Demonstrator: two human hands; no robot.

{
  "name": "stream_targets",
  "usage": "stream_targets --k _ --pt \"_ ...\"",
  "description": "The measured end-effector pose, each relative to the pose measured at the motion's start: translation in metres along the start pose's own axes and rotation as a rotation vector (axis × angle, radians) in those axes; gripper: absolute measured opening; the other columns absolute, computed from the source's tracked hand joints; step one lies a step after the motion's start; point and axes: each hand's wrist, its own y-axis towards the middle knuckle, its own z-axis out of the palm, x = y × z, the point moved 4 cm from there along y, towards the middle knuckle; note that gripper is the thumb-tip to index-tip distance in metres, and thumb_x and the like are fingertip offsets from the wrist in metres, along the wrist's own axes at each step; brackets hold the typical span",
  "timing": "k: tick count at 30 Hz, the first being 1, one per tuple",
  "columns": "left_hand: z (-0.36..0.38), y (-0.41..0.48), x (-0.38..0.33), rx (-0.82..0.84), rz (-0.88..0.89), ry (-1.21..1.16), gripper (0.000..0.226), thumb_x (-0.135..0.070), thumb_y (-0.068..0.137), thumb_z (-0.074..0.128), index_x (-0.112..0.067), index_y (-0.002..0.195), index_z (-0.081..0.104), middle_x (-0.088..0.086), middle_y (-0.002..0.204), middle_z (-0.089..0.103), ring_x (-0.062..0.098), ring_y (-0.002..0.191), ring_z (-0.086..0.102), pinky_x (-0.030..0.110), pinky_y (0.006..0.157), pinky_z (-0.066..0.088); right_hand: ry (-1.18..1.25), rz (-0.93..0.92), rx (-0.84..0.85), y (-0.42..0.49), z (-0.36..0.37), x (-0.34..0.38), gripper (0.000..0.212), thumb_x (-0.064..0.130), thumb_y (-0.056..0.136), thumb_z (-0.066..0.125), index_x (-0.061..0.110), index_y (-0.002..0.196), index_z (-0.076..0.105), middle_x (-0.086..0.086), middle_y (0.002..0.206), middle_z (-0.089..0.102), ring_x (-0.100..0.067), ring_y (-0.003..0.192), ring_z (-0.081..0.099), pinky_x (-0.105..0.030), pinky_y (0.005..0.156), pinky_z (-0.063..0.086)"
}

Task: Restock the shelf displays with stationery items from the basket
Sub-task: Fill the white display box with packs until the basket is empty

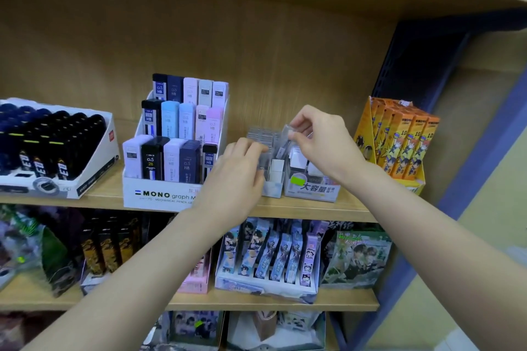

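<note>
Just right of the MONO box [159, 194], the right hand [322, 139] pinches a clear lead case [286, 134] by its top edge, above the small display box [273, 188]. The left hand [236, 168] sits against the cases standing in that box; whether its grip pinches one, I cannot tell. The risk, as I judge it: the slick case slips from so shallow a pinch, or enters tilted and topples the crowded row, spilling cases off the shelf [313, 208]. The basket is out of view.
</note>
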Motion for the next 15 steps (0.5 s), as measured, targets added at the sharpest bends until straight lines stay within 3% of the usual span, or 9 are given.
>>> stream_targets --k 4,8,12,15 --pt "0.002 0.001 0.001 -0.016 0.02 0.013 0.038 -0.016 0.097 0.044 -0.016 0.136 0.04 -0.001 0.132 0.041 0.015 0.12 0.035 0.032 0.101 0.034 -0.16 -0.014 0.116 0.003 0.012 -0.001 0.011 0.02 0.09 0.062 0.017 0.097 0.071 0.002 0.096 0.066 -0.018 0.09 0.062 -0.036 0.082 0.052" --pt "0.003 0.002 0.001 -0.031 0.039 0.035 0.038 -0.015 0.097 0.044 -0.016 0.135 0.041 0.0 0.131 0.041 0.017 0.119 0.036 0.033 0.1 0.035 -0.323 -0.072 0.137 0.005 0.017 0.003 0.021 0.023 0.095 0.054 0.02 0.104 0.073 -0.002 0.108 0.064 -0.021 0.096 0.057 -0.032 0.073 0.048" --pt "0.003 0.005 0.002 -0.012 0.056 0.059 0.039 -0.014 0.097 0.043 -0.015 0.136 0.04 0.002 0.132 0.04 0.019 0.121 0.036 0.032 0.102 0.032 -0.424 -0.104 0.227 0.002 0.02 0.003 0.032 0.028 0.101 0.041 0.022 0.123 0.063 -0.005 0.115 0.06 -0.023 0.107 0.048 -0.035 0.075 0.043" --pt "-0.001 0.002 -0.001 -0.037 0.082 0.095 0.041 -0.013 0.096 0.044 -0.012 0.137 0.042 0.005 0.133 0.042 0.02 0.123 0.035 0.031 0.103 0.028 -0.396 -0.126 0.167 -0.009 0.013 0.008 0.037 0.028 0.103 0.031 0.015 0.128 0.056 -0.008 0.115 0.059 -0.024 0.108 0.046 -0.034 0.081 0.041"
